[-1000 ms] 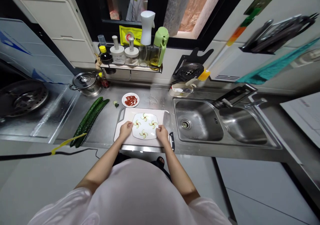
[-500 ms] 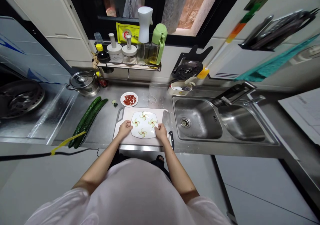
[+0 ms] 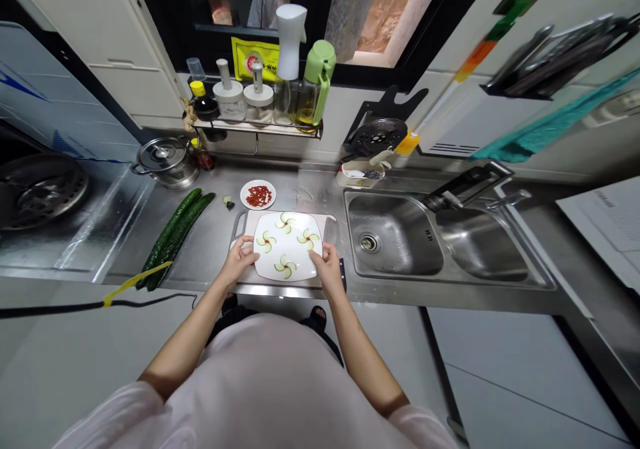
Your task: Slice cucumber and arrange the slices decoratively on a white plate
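A white square plate (image 3: 288, 246) with rounded corners is held between my two hands, above the cutting board (image 3: 241, 226). Several pinwheels of thin green-edged slices with red centres lie on it. My left hand (image 3: 239, 260) pinches the plate's left edge, and my right hand (image 3: 327, 267) grips its right edge. Behind the board sits a small round white plate (image 3: 245, 196) of chopped red pieces (image 3: 259, 196). Two long cucumbers (image 3: 175, 236) rest on the counter at the left, with small green scraps (image 3: 229, 202) beside them. A knife handle (image 3: 343, 272) shows partly behind my right hand.
A double sink (image 3: 400, 236) with a faucet (image 3: 510, 199) is at the right. A lidded pot (image 3: 170, 166) stands back left. The wall rack (image 3: 260, 129) holds jars and bottles. A yellow-tied black cable (image 3: 55, 309) crosses the lower left.
The square plate looks larger and nearer to the camera, raised from the board in both my hands. It now covers more of the board and of the knife's surroundings.
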`<act>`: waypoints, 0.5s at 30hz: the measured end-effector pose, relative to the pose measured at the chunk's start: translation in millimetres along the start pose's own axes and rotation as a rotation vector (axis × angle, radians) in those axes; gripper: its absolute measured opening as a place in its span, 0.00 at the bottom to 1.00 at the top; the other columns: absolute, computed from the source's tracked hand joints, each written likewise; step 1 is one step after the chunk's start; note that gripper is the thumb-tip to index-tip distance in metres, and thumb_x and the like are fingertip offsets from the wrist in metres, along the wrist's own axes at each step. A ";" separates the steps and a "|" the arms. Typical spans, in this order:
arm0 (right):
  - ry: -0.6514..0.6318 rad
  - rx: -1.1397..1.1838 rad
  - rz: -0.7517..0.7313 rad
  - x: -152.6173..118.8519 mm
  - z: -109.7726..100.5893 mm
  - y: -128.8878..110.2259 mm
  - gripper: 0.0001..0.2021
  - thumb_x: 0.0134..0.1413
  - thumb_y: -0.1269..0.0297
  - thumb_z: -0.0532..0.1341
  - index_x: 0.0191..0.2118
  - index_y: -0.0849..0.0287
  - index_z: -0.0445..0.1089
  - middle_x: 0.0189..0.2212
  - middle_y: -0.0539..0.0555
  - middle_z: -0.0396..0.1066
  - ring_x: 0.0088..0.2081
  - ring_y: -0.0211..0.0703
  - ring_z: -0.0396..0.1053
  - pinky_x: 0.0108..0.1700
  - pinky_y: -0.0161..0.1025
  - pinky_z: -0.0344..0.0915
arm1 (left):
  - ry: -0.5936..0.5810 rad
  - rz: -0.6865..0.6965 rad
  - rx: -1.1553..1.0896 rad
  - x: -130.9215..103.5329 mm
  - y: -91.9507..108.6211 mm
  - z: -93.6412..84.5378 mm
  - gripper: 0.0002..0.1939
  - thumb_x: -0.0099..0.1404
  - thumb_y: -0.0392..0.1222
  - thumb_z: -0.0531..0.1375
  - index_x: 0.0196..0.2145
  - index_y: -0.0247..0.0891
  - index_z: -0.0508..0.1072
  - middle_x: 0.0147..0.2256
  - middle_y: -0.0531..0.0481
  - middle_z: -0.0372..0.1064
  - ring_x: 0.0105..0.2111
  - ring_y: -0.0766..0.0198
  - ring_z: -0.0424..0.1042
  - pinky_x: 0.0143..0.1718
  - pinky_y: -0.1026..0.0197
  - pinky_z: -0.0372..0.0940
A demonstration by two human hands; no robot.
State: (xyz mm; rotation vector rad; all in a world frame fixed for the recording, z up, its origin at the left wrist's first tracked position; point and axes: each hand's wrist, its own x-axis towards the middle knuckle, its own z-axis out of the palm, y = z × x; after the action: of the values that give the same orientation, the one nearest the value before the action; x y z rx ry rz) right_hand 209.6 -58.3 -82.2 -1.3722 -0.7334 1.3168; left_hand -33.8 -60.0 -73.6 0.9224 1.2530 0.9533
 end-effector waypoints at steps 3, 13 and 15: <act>0.044 0.133 0.089 -14.2 2.7 -6.7 0.23 0.38 0.59 0.68 0.42 0.55 0.61 0.36 0.51 0.75 0.34 0.44 0.73 0.34 0.39 0.70 | -0.007 -0.025 0.020 -10.8 5.4 5.6 0.31 0.49 0.52 0.64 0.47 0.40 0.59 0.28 0.51 0.71 0.27 0.64 0.71 0.32 0.61 0.66; -0.018 0.268 0.415 -54.7 -45.8 0.6 0.26 0.37 0.63 0.71 0.46 0.59 0.70 0.42 0.58 0.76 0.42 0.55 0.75 0.43 0.49 0.74 | -0.343 -0.063 -0.008 -23.7 -8.3 30.4 0.30 0.56 0.54 0.62 0.52 0.41 0.60 0.30 0.50 0.72 0.29 0.64 0.72 0.35 0.61 0.66; 0.075 0.274 0.406 -72.6 -78.3 9.2 0.30 0.36 0.61 0.71 0.50 0.56 0.69 0.45 0.58 0.74 0.45 0.56 0.73 0.45 0.52 0.73 | -0.442 -0.019 0.049 -18.9 -19.1 33.3 0.29 0.58 0.52 0.62 0.54 0.40 0.61 0.36 0.47 0.73 0.33 0.63 0.73 0.37 0.60 0.66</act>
State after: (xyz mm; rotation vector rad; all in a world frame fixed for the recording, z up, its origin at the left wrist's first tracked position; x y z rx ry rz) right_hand 267.1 -148.7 -80.4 -1.3781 -0.2137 1.6033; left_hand -0.6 -85.6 -82.2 1.0884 0.9085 0.6577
